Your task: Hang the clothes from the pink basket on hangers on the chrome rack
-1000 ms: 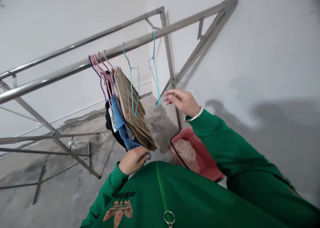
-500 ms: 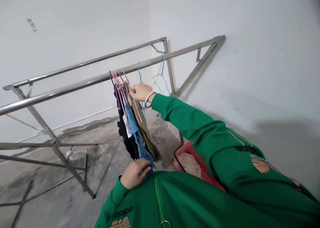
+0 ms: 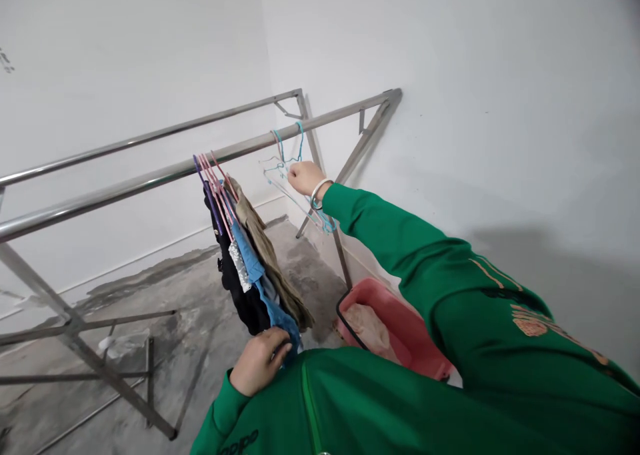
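Note:
My right hand (image 3: 306,178) is closed at the light-blue hangers (image 3: 299,150) and a pale pink hanger, which hang together on the front rail; exactly which wires its fingers grip is hidden. Lower down, my left hand (image 3: 261,363) is closed on the bottom of a blue garment (image 3: 249,254). That garment hangs among black clothing (image 3: 245,302) and a khaki garment (image 3: 260,235), bunched on pink and purple hangers (image 3: 205,175).
The metal drying rack (image 3: 125,182) stands by white walls, its crossed legs on a stained concrete floor (image 3: 200,355). A pink basket (image 3: 420,335) with pale cloth (image 3: 367,325) inside sits beneath my right arm. Clear plastic (image 3: 127,347) lies near the rack's legs.
My right hand has moved right along the rail, away from the khaki garment, and the pale pink hanger now sits by the blue ones. My left hand stays at the blue garment. The view has shifted right.

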Action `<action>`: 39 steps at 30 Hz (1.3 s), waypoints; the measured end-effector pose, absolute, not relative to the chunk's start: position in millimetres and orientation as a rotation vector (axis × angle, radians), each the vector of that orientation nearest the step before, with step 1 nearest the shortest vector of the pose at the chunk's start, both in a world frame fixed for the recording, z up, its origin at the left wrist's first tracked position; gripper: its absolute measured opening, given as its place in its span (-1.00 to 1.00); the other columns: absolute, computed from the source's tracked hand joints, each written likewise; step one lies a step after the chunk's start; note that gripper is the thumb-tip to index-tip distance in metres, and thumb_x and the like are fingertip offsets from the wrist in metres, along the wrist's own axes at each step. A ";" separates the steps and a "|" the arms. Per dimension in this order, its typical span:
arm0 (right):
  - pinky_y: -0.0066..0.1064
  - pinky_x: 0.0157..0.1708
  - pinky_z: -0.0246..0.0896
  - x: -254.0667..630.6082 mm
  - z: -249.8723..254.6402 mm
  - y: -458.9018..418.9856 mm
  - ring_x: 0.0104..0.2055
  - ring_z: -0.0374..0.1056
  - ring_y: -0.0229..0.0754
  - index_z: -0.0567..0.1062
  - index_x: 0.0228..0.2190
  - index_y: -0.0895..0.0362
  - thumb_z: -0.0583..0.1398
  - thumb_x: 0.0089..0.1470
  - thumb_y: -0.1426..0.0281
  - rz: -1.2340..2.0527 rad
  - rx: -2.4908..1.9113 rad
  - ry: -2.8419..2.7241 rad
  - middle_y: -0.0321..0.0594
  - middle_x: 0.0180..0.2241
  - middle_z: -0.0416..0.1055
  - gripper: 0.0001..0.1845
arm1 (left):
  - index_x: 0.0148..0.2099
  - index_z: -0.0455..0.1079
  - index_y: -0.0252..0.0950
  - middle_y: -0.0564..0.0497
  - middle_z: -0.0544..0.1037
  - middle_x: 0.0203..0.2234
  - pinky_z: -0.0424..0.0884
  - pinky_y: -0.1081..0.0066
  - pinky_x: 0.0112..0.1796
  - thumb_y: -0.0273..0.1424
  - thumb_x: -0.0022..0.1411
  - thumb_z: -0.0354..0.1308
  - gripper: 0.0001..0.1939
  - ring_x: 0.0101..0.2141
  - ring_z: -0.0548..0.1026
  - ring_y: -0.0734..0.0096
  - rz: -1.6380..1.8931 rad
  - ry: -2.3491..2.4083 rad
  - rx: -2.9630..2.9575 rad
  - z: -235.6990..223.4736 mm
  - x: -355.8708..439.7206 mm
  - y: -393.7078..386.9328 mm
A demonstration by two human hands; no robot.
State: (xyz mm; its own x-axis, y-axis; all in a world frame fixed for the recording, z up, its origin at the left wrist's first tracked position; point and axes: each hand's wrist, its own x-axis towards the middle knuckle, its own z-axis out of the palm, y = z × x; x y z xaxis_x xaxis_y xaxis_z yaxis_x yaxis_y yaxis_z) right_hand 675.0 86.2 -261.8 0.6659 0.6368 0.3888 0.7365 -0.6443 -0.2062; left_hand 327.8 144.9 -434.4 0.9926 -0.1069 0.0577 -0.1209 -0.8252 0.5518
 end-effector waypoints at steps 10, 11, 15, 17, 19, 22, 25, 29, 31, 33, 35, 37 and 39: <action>-0.29 -0.07 0.19 760.5 -261.0 32.8 -0.03 0.38 0.03 0.54 -0.18 0.34 0.01 0.17 0.48 -0.379 -2.634 -0.726 0.18 -0.09 0.48 -0.65 | -0.23 0.37 -0.24 -0.05 0.56 -0.34 0.46 0.41 -0.27 -0.33 0.36 -0.09 -0.77 -0.31 0.55 0.32 0.078 -0.159 2.536 -437.7 333.6 145.9; -0.30 -0.07 0.19 768.7 -261.0 26.9 -0.04 0.39 0.02 0.54 -0.19 0.35 0.03 0.17 0.49 -0.375 -2.622 -0.703 0.19 -0.09 0.47 -0.67 | -0.23 0.38 -0.24 -0.05 0.56 -0.35 0.46 0.41 -0.28 -0.32 0.37 -0.09 -0.77 -0.31 0.55 0.32 0.081 -0.154 2.534 -437.9 333.5 145.6; -0.35 -0.01 0.16 793.8 -259.9 6.4 -0.05 0.39 -0.13 0.52 -0.22 0.39 0.05 0.17 0.54 -0.379 -2.589 -0.624 0.19 -0.10 0.47 -0.73 | -0.23 0.38 -0.24 -0.06 0.57 -0.36 0.47 0.41 -0.30 -0.30 0.37 -0.09 -0.75 -0.33 0.56 0.33 0.097 -0.129 2.524 -437.5 333.2 143.5; -0.36 0.01 0.14 800.9 -258.5 -2.7 -0.05 0.38 -0.18 0.51 -0.22 0.43 0.05 0.19 0.54 -0.395 -2.591 -0.566 0.22 -0.10 0.46 -0.73 | -0.23 0.39 -0.23 -0.07 0.57 -0.35 0.48 0.41 -0.30 -0.28 0.37 -0.09 -0.74 -0.32 0.56 0.32 0.096 -0.107 2.518 -436.3 332.7 141.6; -0.31 0.03 0.13 804.3 -256.7 -11.8 -0.04 0.37 -0.17 0.50 -0.22 0.43 0.05 0.21 0.52 -0.400 -2.593 -0.521 0.24 -0.11 0.45 -0.73 | -0.23 0.39 -0.23 -0.08 0.57 -0.35 0.48 0.41 -0.30 -0.27 0.37 -0.10 -0.73 -0.33 0.55 0.33 0.089 -0.075 2.509 -432.8 331.5 139.3; -0.16 0.02 0.16 798.4 -253.4 -22.5 -0.02 0.37 -0.02 0.49 -0.21 0.39 0.08 0.21 0.47 -0.379 -2.599 -0.500 0.29 -0.10 0.42 -0.75 | -0.23 0.41 -0.24 -0.08 0.57 -0.35 0.48 0.41 -0.30 -0.26 0.37 -0.09 -0.72 -0.33 0.55 0.34 0.083 -0.043 2.471 -419.2 327.1 136.5; -0.07 0.02 0.17 765.3 -253.6 -22.3 0.06 0.30 0.13 0.40 -0.04 0.38 0.16 0.16 0.41 -0.565 -2.524 -0.457 0.34 0.06 0.27 -0.63 | -0.21 0.42 -0.25 -0.09 0.58 -0.32 0.47 0.44 -0.25 -0.27 0.37 -0.07 -0.73 -0.29 0.55 0.37 0.100 -0.071 2.383 -395.2 320.3 136.6; -0.27 0.00 0.20 663.9 -271.8 -2.9 -0.02 0.32 -0.06 0.34 -0.05 0.30 0.15 0.16 0.30 -0.628 -2.208 -0.933 0.12 -0.05 0.34 -0.60 | -0.14 0.41 -0.26 -0.06 0.57 -0.31 0.45 0.49 -0.25 -0.37 0.37 -0.05 -0.79 -0.29 0.54 0.45 0.243 -0.153 2.315 -360.6 315.8 137.8; -0.33 -0.13 0.25 603.9 -287.9 13.5 -0.17 0.37 -0.14 0.35 -0.10 0.19 0.11 0.18 0.20 -0.311 -2.083 -1.230 -0.07 -0.18 0.42 -0.64 | -0.10 0.40 -0.26 -0.05 0.57 -0.31 0.45 0.49 -0.23 -0.41 0.36 -0.02 -0.82 -0.28 0.54 0.46 0.354 -0.186 2.333 -346.6 318.9 135.9; -0.36 -0.17 0.26 556.1 -303.9 33.5 -0.20 0.38 -0.16 0.34 -0.09 0.16 0.11 0.16 0.13 -0.120 -2.013 -1.376 -0.10 -0.17 0.43 -0.59 | -0.11 0.39 -0.26 -0.06 0.56 -0.30 0.46 0.46 -0.20 -0.43 0.35 0.00 -0.84 -0.23 0.53 0.43 0.456 -0.201 2.361 -334.1 325.7 132.2; -0.34 -0.17 0.25 529.7 -315.9 53.0 -0.15 0.38 -0.11 0.32 -0.06 0.17 0.11 0.14 0.12 -0.079 -2.037 -1.441 -0.05 -0.10 0.42 -0.56 | -0.15 0.40 -0.27 -0.08 0.56 -0.28 0.47 0.40 -0.14 -0.41 0.34 0.01 -0.85 -0.18 0.53 0.39 0.547 -0.184 2.382 -322.5 335.9 128.0; -0.29 -0.19 0.24 525.3 -322.3 65.0 -0.14 0.38 -0.04 0.33 -0.06 0.18 0.08 0.16 0.22 -0.047 -2.155 -1.469 0.00 -0.10 0.43 -0.62 | -0.17 0.39 -0.28 -0.10 0.53 -0.23 0.49 0.36 -0.12 -0.38 0.35 0.00 -0.84 -0.15 0.51 0.37 0.655 -0.113 2.365 -312.8 350.0 125.8; -0.26 -0.23 0.22 535.7 -324.6 64.9 -0.16 0.40 0.00 0.36 -0.07 0.19 0.02 0.15 0.35 -0.015 -2.271 -1.458 0.01 -0.14 0.46 -0.67 | -0.14 0.37 -0.28 -0.12 0.48 -0.15 0.52 0.35 -0.14 -0.34 0.36 -0.02 -0.82 -0.10 0.49 0.35 0.806 -0.009 2.295 -308.0 369.9 128.3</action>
